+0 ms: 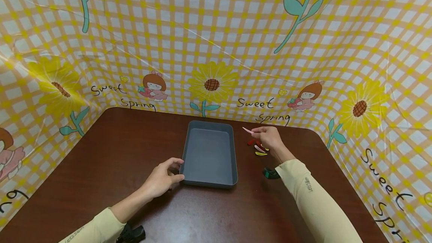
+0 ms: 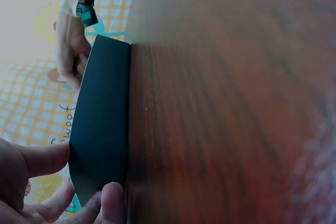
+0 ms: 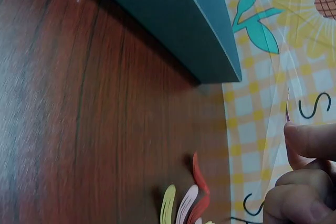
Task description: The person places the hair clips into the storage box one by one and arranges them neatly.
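Observation:
A dark grey rectangular tray (image 1: pixel 210 156) lies on the brown table. My left hand (image 1: pixel 163 177) holds its near left corner, thumb and fingers against the outer walls; the left wrist view shows fingertips (image 2: pixel 113 198) on the tray's side (image 2: pixel 102 108). Beyond the tray's right side, my right hand (image 1: pixel 268 138) pinches a slim pink snap hair clip (image 1: pixel 247 130) between thumb and fingers, raised above the table. Below that hand lie several loose hair clips: a yellow one (image 3: pixel 167 205), a pink one (image 3: pixel 186 203) and red ones (image 3: pixel 198 174). The right hand partly hides this group in the head view.
A yellow checked cloth (image 1: pixel 216 40) with sunflowers hangs behind the table and along both sides. The dark wooden table (image 1: pixel 135 138) extends left and in front of the tray. Black devices (image 1: pixel 270 173) are strapped at the wrists.

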Motion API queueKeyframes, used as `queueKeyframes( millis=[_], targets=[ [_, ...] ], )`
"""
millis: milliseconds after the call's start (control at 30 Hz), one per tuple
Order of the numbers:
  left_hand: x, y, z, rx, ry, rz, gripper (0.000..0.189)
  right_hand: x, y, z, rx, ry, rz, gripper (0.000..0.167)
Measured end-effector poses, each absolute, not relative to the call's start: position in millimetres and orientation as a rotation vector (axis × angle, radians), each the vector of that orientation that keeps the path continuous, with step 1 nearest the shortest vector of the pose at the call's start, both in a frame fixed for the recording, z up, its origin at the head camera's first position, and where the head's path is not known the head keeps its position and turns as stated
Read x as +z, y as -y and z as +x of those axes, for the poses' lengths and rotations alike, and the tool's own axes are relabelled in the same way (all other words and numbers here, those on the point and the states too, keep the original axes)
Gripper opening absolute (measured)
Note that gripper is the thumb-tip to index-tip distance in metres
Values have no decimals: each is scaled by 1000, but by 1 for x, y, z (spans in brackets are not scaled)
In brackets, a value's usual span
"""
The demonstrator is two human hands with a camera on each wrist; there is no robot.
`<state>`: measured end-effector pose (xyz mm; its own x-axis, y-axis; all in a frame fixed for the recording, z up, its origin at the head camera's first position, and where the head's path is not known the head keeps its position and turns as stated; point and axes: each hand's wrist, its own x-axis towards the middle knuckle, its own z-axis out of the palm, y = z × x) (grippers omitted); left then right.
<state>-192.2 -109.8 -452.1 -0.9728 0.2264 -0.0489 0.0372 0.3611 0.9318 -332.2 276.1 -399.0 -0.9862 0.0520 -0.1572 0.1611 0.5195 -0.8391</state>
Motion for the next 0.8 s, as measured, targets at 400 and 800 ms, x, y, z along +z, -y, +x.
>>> queueKeyframes(
  millis=[400, 800],
  targets=[
    [-452, 104, -194, 1654, -2457, 255, 45, -399, -247, -343, -1479, -2645, 169, 28],
    [-454, 103, -191, 1666, -2443, 248, 46, -400, -215, -352, -1497, -2633, 139, 24]
  ],
)
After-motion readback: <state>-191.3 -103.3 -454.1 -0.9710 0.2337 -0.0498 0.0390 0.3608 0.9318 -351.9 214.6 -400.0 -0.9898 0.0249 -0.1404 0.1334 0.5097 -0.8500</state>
